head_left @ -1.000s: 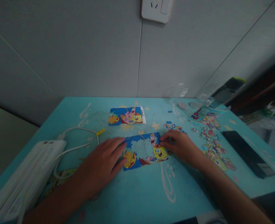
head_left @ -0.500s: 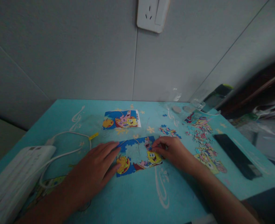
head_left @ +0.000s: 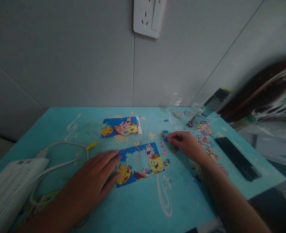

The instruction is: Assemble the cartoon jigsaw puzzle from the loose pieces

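Observation:
A partly assembled jigsaw puzzle [head_left: 124, 174] of blue and yellow cartoon pieces lies on the table, with a hole through its middle. My left hand [head_left: 100, 173] rests flat at its left edge, fingers stretched out and touching the border. To the right of the puzzle, my right hand [head_left: 185, 144] reaches over a small group of loose pieces [head_left: 164, 152]. Its thumb and fingertips are pinched on a blue puzzle piece [head_left: 166, 139], mostly hidden by the fingers. Behind the puzzle lies a printed picture card [head_left: 120, 127] with matching cartoon figures.
A white power strip [head_left: 16, 178] with a looping cable stands at left. More colourful pieces [head_left: 203, 129] spread beyond my right forearm, beside a long black object [head_left: 238, 158]. Clear containers [head_left: 198, 108] and round discs [head_left: 178, 114] sit at the back right, near the wall.
My right hand has moved from the puzzle's right edge out to the loose pieces. My left hand stays at the left edge. The view has shifted slightly.

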`<state>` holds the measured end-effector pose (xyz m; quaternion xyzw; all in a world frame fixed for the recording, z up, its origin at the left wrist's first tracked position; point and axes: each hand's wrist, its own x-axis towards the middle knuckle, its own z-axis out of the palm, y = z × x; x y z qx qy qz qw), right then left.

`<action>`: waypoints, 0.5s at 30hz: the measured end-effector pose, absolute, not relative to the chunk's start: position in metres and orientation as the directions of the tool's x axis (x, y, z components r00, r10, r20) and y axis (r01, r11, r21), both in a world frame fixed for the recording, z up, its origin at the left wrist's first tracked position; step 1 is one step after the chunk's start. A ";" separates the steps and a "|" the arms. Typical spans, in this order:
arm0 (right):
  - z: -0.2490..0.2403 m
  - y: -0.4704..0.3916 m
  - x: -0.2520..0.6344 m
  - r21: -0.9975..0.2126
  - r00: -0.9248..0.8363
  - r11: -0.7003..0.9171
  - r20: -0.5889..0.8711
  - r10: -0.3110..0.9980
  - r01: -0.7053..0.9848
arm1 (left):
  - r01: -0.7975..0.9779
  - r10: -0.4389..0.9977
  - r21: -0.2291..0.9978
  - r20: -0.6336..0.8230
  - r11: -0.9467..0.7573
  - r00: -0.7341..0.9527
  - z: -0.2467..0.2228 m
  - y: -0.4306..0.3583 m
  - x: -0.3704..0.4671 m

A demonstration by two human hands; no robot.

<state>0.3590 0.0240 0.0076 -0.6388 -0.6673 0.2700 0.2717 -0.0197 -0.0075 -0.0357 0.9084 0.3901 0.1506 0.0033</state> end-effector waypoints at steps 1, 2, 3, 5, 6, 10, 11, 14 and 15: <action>0.006 0.023 0.358 -0.703 -0.072 0.029 -0.032 0.997 0.711 | 0.706 0.708 0.123 0.276 -0.697 0.650 -0.036 -0.007 -0.020; 0.006 0.023 0.357 -0.695 -0.092 0.023 -0.063 0.994 0.719 | 0.706 0.707 0.120 0.276 -0.698 0.652 -0.036 -0.007 -0.020; 0.006 0.022 0.358 -0.687 -0.108 0.022 -0.083 0.991 0.727 | 0.706 0.706 0.118 0.275 -0.699 0.653 -0.037 -0.007 -0.020; 0.007 0.020 0.360 -0.676 -0.141 0.029 -0.111 0.984 0.736 | 0.706 0.706 0.115 0.270 -0.699 0.655 -0.038 -0.007 -0.021; 0.008 0.018 0.362 -0.669 -0.157 0.037 -0.120 0.980 0.742 | 0.705 0.705 0.115 0.269 -0.699 0.656 -0.038 -0.006 -0.020; 0.011 0.015 0.364 -0.631 -0.214 0.083 -0.135 0.967 0.772 | 0.703 0.703 0.121 0.282 -0.701 0.653 -0.034 -0.006 -0.018; 0.012 0.015 0.364 -0.621 -0.220 0.094 -0.129 0.967 0.778 | 0.703 0.704 0.126 0.284 -0.700 0.651 -0.033 -0.006 -0.018; 0.010 0.017 0.361 -0.572 -0.195 0.118 -0.075 0.978 0.812 | 0.701 0.707 0.145 0.294 -0.698 0.643 -0.028 -0.007 -0.016; 0.008 0.019 0.359 -0.544 -0.170 0.122 -0.038 0.985 0.830 | 0.701 0.708 0.151 0.295 -0.697 0.641 -0.027 -0.007 -0.016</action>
